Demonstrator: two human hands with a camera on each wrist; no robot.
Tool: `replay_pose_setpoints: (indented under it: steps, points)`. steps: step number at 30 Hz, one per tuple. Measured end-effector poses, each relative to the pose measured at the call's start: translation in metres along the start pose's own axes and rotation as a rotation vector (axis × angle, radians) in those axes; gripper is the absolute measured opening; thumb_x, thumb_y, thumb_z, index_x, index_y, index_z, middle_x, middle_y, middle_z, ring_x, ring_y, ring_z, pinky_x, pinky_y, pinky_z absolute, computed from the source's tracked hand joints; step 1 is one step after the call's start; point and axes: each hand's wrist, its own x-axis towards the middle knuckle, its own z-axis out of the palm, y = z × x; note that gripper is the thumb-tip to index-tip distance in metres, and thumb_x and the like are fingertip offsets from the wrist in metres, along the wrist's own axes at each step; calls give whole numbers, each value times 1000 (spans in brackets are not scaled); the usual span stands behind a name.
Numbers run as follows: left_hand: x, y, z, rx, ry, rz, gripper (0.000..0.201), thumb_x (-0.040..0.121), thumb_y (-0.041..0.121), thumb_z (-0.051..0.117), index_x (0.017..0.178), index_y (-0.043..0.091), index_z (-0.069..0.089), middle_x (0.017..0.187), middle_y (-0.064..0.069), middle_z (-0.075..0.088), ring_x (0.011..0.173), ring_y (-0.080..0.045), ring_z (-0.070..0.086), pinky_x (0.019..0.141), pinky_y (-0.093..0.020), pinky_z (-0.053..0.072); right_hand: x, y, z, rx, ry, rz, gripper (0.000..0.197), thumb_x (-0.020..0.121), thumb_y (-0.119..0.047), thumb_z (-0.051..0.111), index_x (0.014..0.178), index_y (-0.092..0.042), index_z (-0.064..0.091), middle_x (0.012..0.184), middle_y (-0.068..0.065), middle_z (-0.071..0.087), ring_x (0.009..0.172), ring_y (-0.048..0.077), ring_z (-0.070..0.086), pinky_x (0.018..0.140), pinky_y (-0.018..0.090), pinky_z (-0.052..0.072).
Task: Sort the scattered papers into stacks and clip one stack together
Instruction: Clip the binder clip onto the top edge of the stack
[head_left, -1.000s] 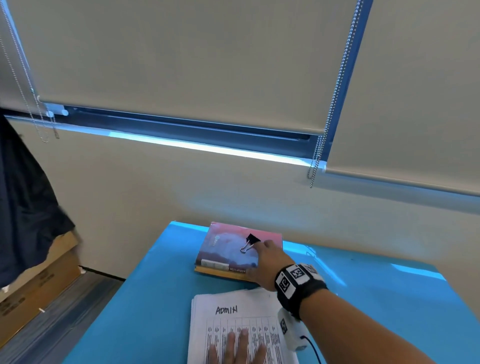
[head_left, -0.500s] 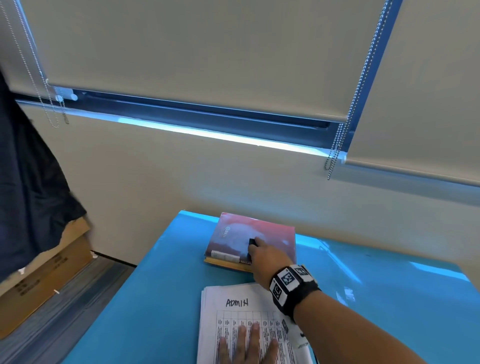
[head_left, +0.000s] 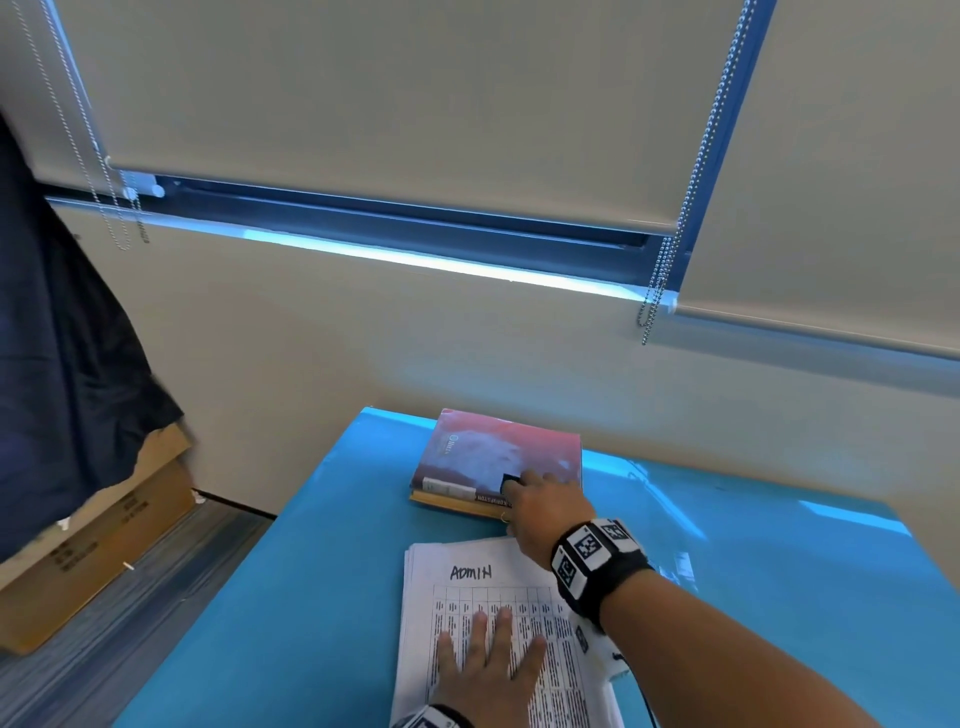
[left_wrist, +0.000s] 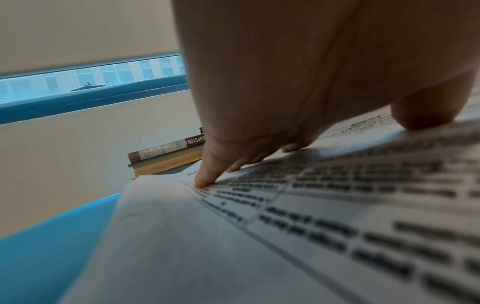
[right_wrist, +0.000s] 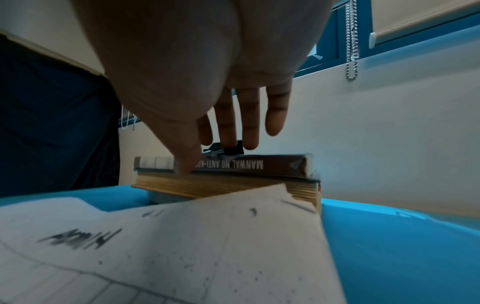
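Papers sit nearest, one stack at the near edge of the blue table, top sheet a printed grid with "ADMIN" handwritten at its head. Stack edges are slightly fanned at the far left corner. Left hand lies flat on the stack, fingers straight and slightly spread, palm down; left wrist view shows the fingertips pressing the sheet, nothing gripped.

Right hand reaches past the far edge of the stack onto the book. Wrist carries a black band with square black-and-white markers. Fingers are extended downward and close together, tips on or right at a black binder clip that sits on the book cover near the spine edge. Thumb is down in front of the spine. Cannot tell whether the clip is actually pinched or only touched; its wire handles are mostly hidden behind the fingers.

Book has a red-and-pale cover and lies flat on top of a second volume with yellowed page edges, just beyond the papers at the far left part of the table, close to the wall.

Beyond: beige wall, roller blinds with bead chains, a bright strip of window under them. Far left: dark cloth hanging over cardboard boxes on the floor.
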Motion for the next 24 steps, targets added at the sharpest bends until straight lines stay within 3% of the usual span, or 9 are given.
replay_pose_setpoints:
  steps: [2, 5, 7, 9, 13, 17, 20, 22, 24]
  points:
    - [2, -1, 4, -7, -31, 9, 76, 92, 71, 19, 152, 36, -12, 161, -11, -23, 148, -39, -16, 111, -70, -6, 0, -3, 2, -75, -1, -5, 35, 92, -26, 57, 127, -19, 53, 124, 9, 54, 114, 35, 54, 100, 51, 38]
    - [3, -6, 6, 12, -20, 37, 114, 48, 90, -23, 149, 40, -13, 161, -12, -22, 148, -41, -14, 109, -72, -5, -8, -5, 3, -79, 68, -38, 27, 92, -23, 55, 118, -20, 61, 114, 8, 59, 104, 34, 58, 95, 52, 40]
    - [3, -6, 1, 36, -81, 12, 88, 79, 84, 7, 150, 39, -14, 160, -11, -25, 147, -40, -18, 110, -70, -7, -15, -4, 1, -45, 141, -55, 14, 82, -26, 70, 95, -22, 70, 91, 4, 66, 82, 30, 64, 77, 47, 49]
    - [0, -5, -4, -34, -108, 12, 86, 93, 60, 43, 151, 36, -16, 159, -8, -29, 146, -37, -23, 112, -67, -10, -24, -2, -1, 35, 199, -23, 8, 75, -30, 76, 78, -24, 70, 75, -2, 65, 65, 26, 63, 63, 40, 50]
    - [-8, -7, -13, -145, -124, 16, 94, 88, 59, 54, 151, 40, -14, 159, -4, -30, 146, -33, -26, 114, -62, -13, -48, 3, -1, 389, 233, 81, 21, 95, -34, 51, 91, -22, 68, 86, -1, 60, 75, 26, 58, 67, 35, 43]
    - [-22, -7, -19, -212, -38, 22, 96, 81, 74, 48, 152, 41, -8, 162, -1, -22, 148, -30, -22, 117, -58, -10, -74, 8, 4, 827, 176, 214, 17, 89, -28, 65, 75, -19, 67, 73, -3, 65, 68, 15, 63, 67, 31, 51]
    - [-38, -3, -25, -251, 118, 0, 77, 83, 70, 45, 150, 38, 25, 164, -1, 12, 151, -29, 4, 121, -53, 6, -87, 13, 7, 1065, 130, 288, 21, 88, -22, 69, 69, -15, 61, 67, -2, 62, 64, 16, 71, 56, 21, 48]
    - [-46, -3, -30, -360, 408, -59, 52, 85, 66, 47, 123, 31, 56, 132, 3, 58, 126, -24, 50, 107, -41, 39, -94, 16, 3, 1148, 98, 302, 22, 87, -20, 71, 69, -14, 60, 66, -1, 61, 63, 15, 72, 57, 23, 47]
    - [-50, -6, -37, -588, 628, -72, 40, 84, 63, 53, 108, 31, 54, 104, 12, 62, 98, -11, 59, 85, -31, 50, -100, 16, -1, 1237, 55, 296, 21, 87, -19, 71, 71, -12, 61, 65, 4, 61, 60, 14, 70, 57, 28, 48]
